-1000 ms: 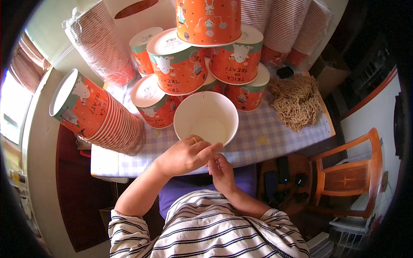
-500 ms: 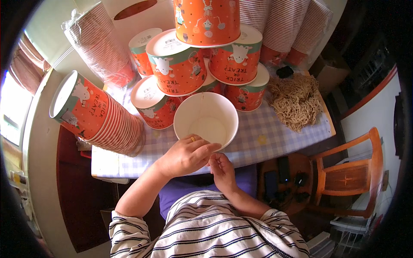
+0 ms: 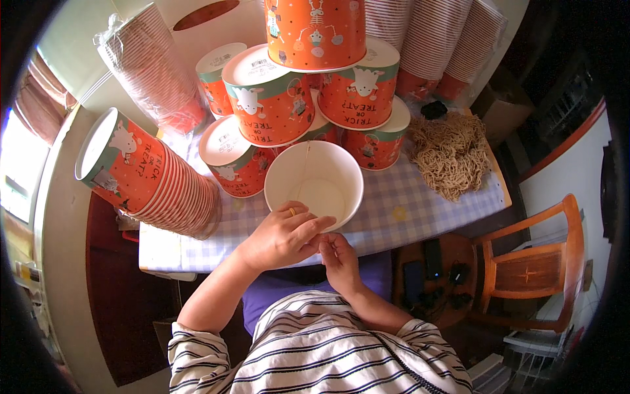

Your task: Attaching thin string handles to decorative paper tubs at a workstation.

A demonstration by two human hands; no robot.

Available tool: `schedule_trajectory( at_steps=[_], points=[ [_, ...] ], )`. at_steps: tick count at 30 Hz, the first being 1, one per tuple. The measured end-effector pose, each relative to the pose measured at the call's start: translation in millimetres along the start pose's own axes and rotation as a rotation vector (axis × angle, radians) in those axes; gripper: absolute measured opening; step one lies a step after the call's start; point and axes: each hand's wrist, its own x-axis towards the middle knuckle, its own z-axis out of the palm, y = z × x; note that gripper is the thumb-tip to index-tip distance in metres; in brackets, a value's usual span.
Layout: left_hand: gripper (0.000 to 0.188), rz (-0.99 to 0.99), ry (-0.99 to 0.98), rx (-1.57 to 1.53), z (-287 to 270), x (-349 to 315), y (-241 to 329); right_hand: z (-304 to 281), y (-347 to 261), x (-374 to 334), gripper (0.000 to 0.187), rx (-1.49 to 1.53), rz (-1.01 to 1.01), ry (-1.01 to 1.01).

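A white-lined paper bucket (image 3: 344,174) stands mouth up at the table's near edge. A thin tan cord (image 3: 308,152) runs from its far rim down the inner wall toward the near side. My left hand (image 3: 282,240), with a ring on one finger, bends over the near rim, fingers curled and closed on it. Just outside that rim my right hand (image 3: 341,261) is closed in a pinch, its fingertips meeting those of the left. Whatever lies between the right fingertips is too small to make out.
Upside-down orange buckets (image 3: 266,98) are piled behind. A nested bucket stack (image 3: 164,174) leans at left; plastic-wrapped stacks (image 3: 147,65) stand farther back. Tan cords (image 3: 453,154) lie heaped at right on the checked tablecloth (image 3: 420,210). A wooden chair (image 3: 531,269) is at right.
The cord inside the bucket now shows as a longer line down from the far rim. My left fingers have shifted slightly; the bucket has hardly moved.
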Motion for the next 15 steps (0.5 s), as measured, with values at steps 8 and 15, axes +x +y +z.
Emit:
schedule_trajectory(
  at_steps=[8,15],
  points=[
    [0.041,0.071,-0.041,0.043,0.2,3.0,0.9,1.1,-5.4,-1.0,0.017,0.066,0.002,-0.003],
    [0.042,0.073,-0.091,0.056,-1.8,1.8,-1.9,-0.5,-11.0,0.6,0.016,-0.057,-0.013,-0.008]
  ],
)
